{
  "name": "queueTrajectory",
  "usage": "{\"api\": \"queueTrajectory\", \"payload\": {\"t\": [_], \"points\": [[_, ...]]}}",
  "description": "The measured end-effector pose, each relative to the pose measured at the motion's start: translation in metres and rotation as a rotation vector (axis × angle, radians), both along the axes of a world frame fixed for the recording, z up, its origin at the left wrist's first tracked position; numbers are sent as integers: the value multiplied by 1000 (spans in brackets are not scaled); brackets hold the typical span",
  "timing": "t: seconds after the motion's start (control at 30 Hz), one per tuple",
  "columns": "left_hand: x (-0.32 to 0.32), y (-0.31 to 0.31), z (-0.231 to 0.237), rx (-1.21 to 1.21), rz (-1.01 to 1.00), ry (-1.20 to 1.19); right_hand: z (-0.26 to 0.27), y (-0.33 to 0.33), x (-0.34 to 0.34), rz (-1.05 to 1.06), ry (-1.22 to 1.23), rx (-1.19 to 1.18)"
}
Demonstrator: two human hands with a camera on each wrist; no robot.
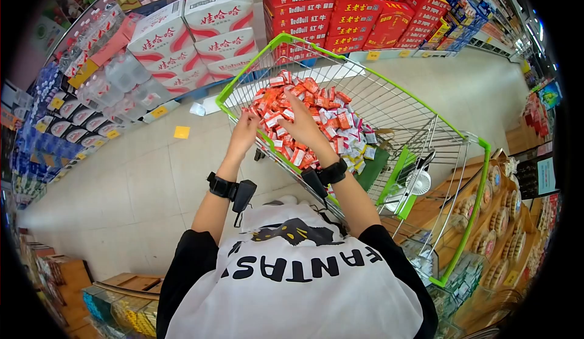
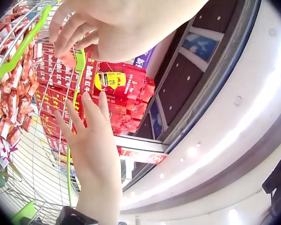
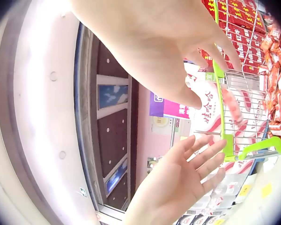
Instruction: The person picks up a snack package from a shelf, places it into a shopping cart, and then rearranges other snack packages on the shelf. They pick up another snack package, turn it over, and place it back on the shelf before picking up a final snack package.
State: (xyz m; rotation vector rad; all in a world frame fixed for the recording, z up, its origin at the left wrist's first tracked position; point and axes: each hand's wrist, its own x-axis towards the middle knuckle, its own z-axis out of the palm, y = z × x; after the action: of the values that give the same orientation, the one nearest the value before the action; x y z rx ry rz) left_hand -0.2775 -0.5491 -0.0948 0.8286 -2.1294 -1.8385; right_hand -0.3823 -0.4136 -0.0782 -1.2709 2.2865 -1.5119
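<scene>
The left hand (image 1: 242, 133) is open, with its fingers loosely bent, over the near side of the cart (image 1: 389, 85). The right hand (image 1: 306, 129) is open too, and its fingers are straight over the pile of little packets (image 1: 325, 103). A blurry red packet (image 3: 232, 105) is up between the two hands, near the left hand's fingertips. I cannot tell if a finger touches it.

The pile sits inside the cart, at one end. Most of the packets are red and white, and some white and yellow ones lie beside them. A small white fan (image 1: 419, 183) is in the cart too, well apart from the pile.

Past the cart are stacks of red boxes (image 1: 304, 20) and white boxes with wavy stripes (image 1: 164, 41). A yellow square (image 1: 181, 132) lies on the floor (image 1: 143, 187).
</scene>
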Motion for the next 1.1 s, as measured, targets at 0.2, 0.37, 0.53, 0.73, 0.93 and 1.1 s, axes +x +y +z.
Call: {"api": "queueTrajectory", "payload": {"t": [0.2,0.37,0.53,0.73,0.93,1.1], "points": [[19,5,-23,-49,-339,-113,-14,8,6,33,-68,48],[33,10,-46,1,-406,-39,52,22,11,-86,77,-99],[34,9,-27,70,-348,-95,195,65,52,-183,553,-283],[21,14,-24,189,-398,-39,224,94,102,-160,970,-568],[7,26,-22,186,-437,1,221,105,123,-304,1009,-741],[7,28,-24,156,-465,-31,222,104,126,-360,1017,-755]]}}
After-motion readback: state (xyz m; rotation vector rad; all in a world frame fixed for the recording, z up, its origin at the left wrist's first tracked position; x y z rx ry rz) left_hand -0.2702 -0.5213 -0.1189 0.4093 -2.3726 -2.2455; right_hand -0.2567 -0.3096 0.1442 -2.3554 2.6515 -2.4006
